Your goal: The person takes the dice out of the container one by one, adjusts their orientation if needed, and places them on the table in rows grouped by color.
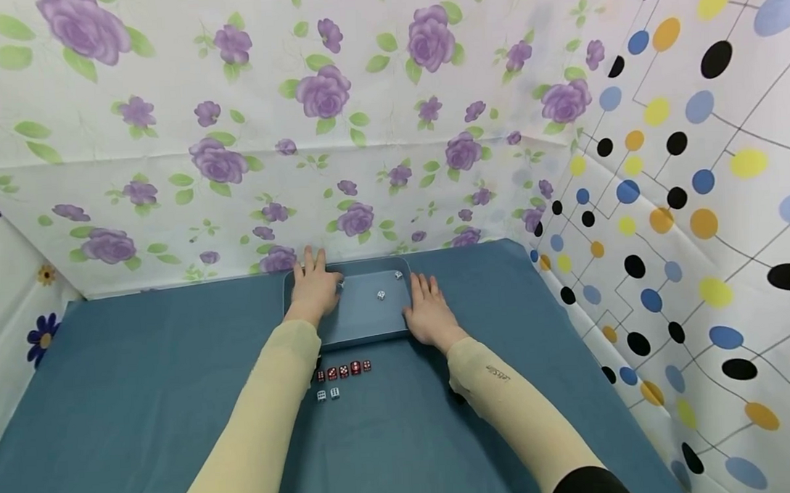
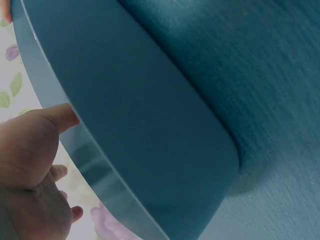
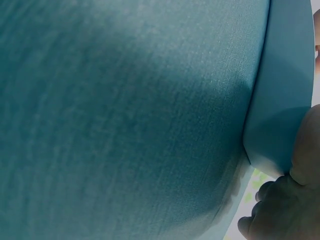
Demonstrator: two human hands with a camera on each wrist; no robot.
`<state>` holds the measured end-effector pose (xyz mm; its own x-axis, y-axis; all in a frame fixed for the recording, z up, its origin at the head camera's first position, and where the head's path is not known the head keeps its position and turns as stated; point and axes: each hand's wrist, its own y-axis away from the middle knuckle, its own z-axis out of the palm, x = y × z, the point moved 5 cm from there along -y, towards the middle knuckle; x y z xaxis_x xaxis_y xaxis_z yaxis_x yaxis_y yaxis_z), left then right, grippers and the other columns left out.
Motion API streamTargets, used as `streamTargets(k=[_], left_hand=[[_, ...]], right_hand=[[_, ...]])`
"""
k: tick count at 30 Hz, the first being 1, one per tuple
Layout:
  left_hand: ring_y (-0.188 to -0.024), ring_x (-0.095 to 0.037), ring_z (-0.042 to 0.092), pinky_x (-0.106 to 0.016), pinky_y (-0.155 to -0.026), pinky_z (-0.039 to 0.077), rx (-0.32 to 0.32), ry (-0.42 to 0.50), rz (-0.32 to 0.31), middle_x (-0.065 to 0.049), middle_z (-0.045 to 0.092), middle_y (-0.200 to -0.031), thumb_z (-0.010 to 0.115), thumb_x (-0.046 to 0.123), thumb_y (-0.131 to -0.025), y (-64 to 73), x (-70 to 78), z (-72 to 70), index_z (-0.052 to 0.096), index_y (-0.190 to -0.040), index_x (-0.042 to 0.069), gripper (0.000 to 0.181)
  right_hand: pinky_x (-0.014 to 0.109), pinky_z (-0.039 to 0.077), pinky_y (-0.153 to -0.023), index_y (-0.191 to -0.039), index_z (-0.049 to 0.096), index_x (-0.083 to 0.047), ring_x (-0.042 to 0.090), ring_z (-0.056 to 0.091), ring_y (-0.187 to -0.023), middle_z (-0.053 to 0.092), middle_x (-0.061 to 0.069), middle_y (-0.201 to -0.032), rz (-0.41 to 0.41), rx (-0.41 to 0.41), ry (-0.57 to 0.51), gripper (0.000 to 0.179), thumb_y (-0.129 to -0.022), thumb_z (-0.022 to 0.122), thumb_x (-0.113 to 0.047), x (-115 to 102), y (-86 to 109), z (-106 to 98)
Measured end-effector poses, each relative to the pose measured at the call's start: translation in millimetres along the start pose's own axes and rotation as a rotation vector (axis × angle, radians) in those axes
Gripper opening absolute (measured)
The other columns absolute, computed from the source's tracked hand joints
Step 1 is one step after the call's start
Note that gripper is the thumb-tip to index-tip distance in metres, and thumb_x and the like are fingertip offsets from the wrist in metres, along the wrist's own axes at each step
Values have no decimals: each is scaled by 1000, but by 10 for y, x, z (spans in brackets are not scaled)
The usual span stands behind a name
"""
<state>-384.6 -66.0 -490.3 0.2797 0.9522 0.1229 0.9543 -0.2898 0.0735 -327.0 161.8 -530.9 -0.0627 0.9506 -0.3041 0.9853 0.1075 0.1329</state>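
Note:
A blue-grey rectangular tray point(image 1: 365, 322) lies at the far side of the table. Over its left end, my left hand point(image 1: 314, 289) stretches toward the back with straight fingers, its thumb out to the right beside a white die point(image 1: 341, 283). In the left wrist view the thumb point(image 2: 62, 117) shows at the tray's rim. My right hand point(image 1: 430, 310) lies along the right wall of the tray, fingers pointing away from me. Two more white dice, one near the middle point(image 1: 381, 295) and one near the back right corner point(image 1: 399, 275), sit inside the tray.
In front of the tray is a row of several red dice point(image 1: 343, 371), partly beside my left sleeve. Two white dice point(image 1: 335, 393) lie nearer to me. A flowered sheet point(image 1: 366, 168) hangs behind the blue tablecloth point(image 1: 145, 386), and a dotted one point(image 1: 695, 229) on the right.

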Motion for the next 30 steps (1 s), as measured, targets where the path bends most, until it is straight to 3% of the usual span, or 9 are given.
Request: streamTargets(k=[4, 9, 19, 30], left_hand=[[-160, -52, -11, -69, -126, 3, -4, 8, 4, -31, 11, -174, 74, 20, -102, -30, -10, 43, 74, -131, 9, 30], [-160, -53, -7, -70, -126, 7, -6, -2, -6, -32, 15, -173, 74, 20, -102, 56, -16, 45, 77, -117, 8, 19], [-160, -53, -5, -70, -125, 10, -32, -9, 2, -31, 18, -172, 73, 20, -103, 214, -21, 80, 79, -107, 7, 15], [-161, -51, -4, -69, -126, 11, 35, 53, 35, -28, 21, -173, 73, 22, -102, 145, -44, -66, 75, -90, 9, 18]], right_hand=[[51, 12, -131, -172, 3, -7, 38, 0, -165, 7, 18, -179, -1, 2, -2, 74, -116, 44, -34, -19, 4, 6], [52, 10, -131, -172, 4, -6, 39, -2, -164, 6, 19, -179, -9, -5, -11, 74, -116, 44, -33, -49, 11, 64], [53, 12, -130, -172, 6, -6, 40, 0, -164, 8, 20, -178, -9, -19, -27, 74, -116, 45, -34, -33, 130, 138], [53, 10, -131, -172, 4, -7, 40, -1, -164, 7, 19, -178, -6, 7, -4, 76, -116, 46, -35, 1, -15, -3]])
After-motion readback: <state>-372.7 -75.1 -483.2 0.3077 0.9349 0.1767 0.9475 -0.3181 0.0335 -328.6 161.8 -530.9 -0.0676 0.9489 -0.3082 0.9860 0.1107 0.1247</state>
